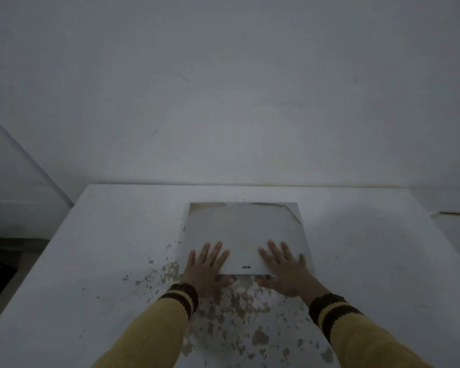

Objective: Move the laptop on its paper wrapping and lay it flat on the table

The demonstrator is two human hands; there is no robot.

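A closed silver laptop (243, 235) lies on the white table (117, 248), its logo near the front edge. Paper wrapping (294, 212) shows along its far edge and far right corner. My left hand (206, 266) grips the laptop's near left corner, fingers spread on the lid and thumb at the front edge. On the near right corner my right hand (283, 269) holds it the same way. Both sleeves are yellow with dark striped cuffs.
The table's paint is chipped in brown patches (237, 314) near the front, under my wrists. A white wall (223, 102) rises right behind the table. A white ledge or box (454, 229) sits at the right. Dark floor shows at the left.
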